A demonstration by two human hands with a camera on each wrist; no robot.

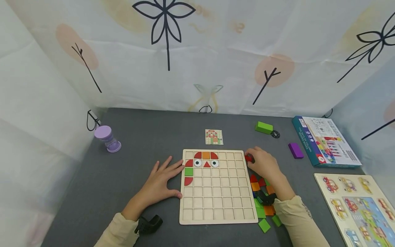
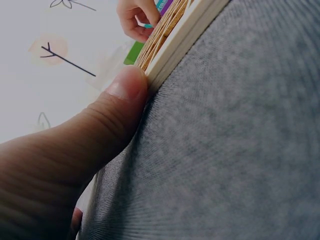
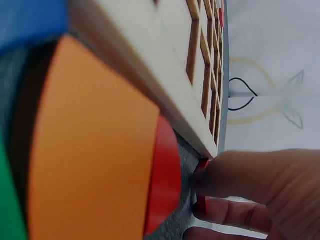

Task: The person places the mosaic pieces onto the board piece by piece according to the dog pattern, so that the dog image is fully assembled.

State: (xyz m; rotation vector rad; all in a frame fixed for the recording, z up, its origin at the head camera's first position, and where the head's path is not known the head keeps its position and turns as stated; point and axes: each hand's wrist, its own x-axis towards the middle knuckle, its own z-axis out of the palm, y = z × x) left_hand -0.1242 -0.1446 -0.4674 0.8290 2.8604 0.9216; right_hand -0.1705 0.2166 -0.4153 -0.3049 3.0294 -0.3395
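Observation:
A wooden grid board point(image 1: 219, 207) lies on the dark table, with red, orange and green tiles and two eye tiles set in its upper left squares. Spread along the board's left edge, my left hand point(image 1: 158, 183) has straight fingers; its thumb point(image 2: 117, 102) touches the board's side in the left wrist view. At the upper right corner my right hand point(image 1: 264, 165) pinches a small red tile point(image 3: 202, 204) between thumb and fingers, just beside the board's edge. Loose tiles point(image 1: 260, 213) in red, orange and green lie by the board's right side, partly under the right wrist.
A small pattern card point(image 1: 214, 137) lies behind the board. Farther right are a green block point(image 1: 263, 127), a black disc point(image 1: 275, 134), a purple block point(image 1: 296, 151), a box point(image 1: 330, 144) and a picture puzzle board point(image 1: 339, 190). A purple sand timer point(image 1: 108, 139) stands back left.

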